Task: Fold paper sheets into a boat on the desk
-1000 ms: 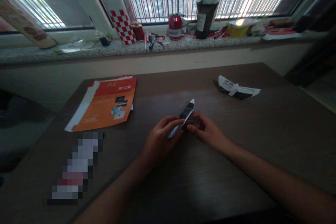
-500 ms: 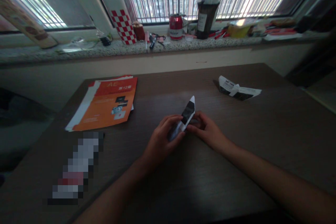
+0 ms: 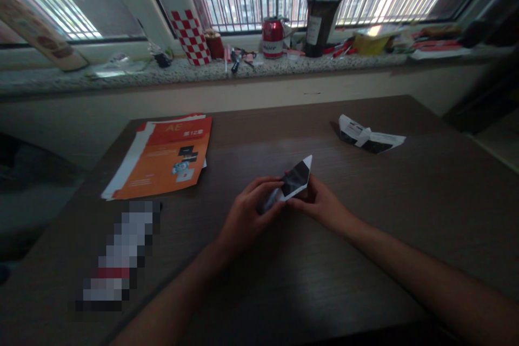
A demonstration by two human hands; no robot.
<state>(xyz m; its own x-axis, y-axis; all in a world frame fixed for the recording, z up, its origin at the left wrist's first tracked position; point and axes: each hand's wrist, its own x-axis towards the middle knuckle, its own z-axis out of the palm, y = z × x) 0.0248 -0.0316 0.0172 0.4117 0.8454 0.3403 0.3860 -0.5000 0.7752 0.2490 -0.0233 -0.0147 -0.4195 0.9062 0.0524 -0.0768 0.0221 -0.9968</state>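
A small piece of folded paper (image 3: 297,178), dark grey with white edges and a pointed upper tip, is held between my hands over the middle of the table. My left hand (image 3: 257,208) grips its lower left part, thumb in front and fingers along the top. On the other side, my right hand (image 3: 318,197) has its thumb at the paper's lower edge, while its other fingers are largely hidden behind the sheet. Further back on the right lies another folded paper boat shape (image 3: 368,136), white and black.
The brown table (image 3: 389,259) bears an orange booklet (image 3: 162,165) on loose sheets at left, with a pixelated object (image 3: 125,251) nearer me. Along the stone windowsill (image 3: 141,78) stand a checkered bottle (image 3: 190,38), a red can (image 3: 273,38) and a dark cup (image 3: 319,24).
The folded paper has tilted to the right and shows a broader dark face. My right fingers have moved behind it; my left hand has kept its grip.
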